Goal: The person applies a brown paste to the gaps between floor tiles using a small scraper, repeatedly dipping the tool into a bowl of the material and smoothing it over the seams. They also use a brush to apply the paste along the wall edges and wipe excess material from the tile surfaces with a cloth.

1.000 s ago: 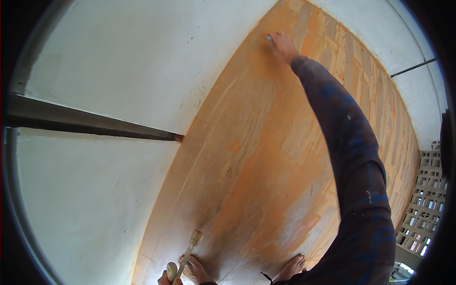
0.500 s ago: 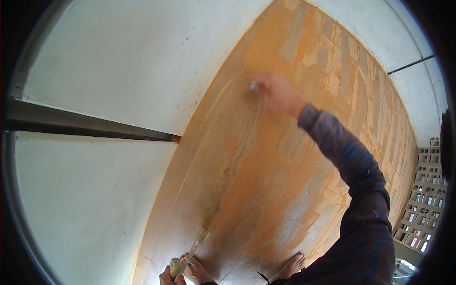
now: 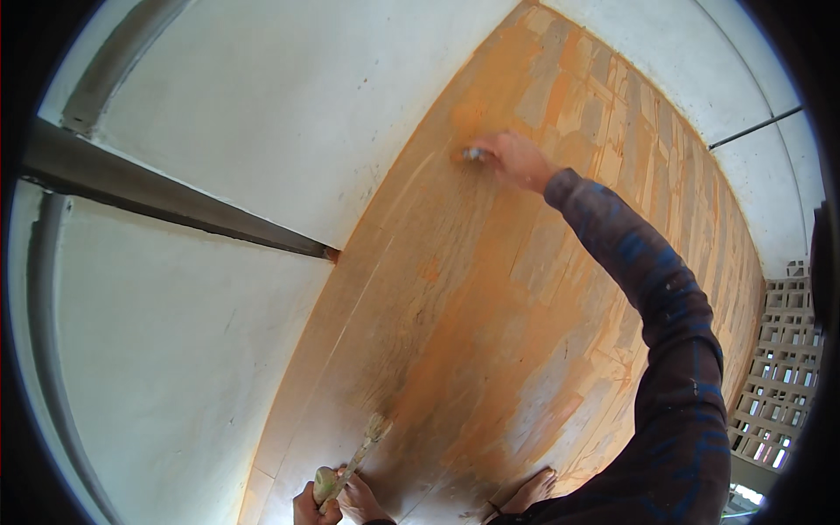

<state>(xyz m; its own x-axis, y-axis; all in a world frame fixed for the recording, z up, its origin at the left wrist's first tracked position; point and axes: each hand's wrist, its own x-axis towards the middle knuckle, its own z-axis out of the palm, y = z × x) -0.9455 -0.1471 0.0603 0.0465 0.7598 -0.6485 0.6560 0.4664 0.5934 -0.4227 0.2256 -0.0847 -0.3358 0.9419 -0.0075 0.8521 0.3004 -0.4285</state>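
My right hand (image 3: 521, 162) is closed on a small whitish, bluish wad (image 3: 473, 154), pressed to the plank-patterned floor (image 3: 490, 332) far ahead of me. Its kind is too blurred to name. Orange film and streaks cover much of that floor, with an orange smudge just beyond the hand. Low in the picture, my left hand (image 3: 308, 507) is wrapped round a paintbrush (image 3: 354, 459) with a thin stained handle and worn, pale bristles pointing away from me. A rounded greenish knob (image 3: 325, 481) shows in the same grip; whether it belongs to the brush I cannot tell.
White wall panels (image 3: 192, 350) run along the left, split by a dark groove (image 3: 192, 206) ending at the floor. Another white wall (image 3: 665, 52) closes the far right. A pierced block screen (image 3: 774, 376) stands at the right. My bare feet (image 3: 529, 492) are on the floor below.
My right hand and the wad have shifted slightly right, staying on the floor. The view has turned a little. My left hand keeps its hold on the brush.
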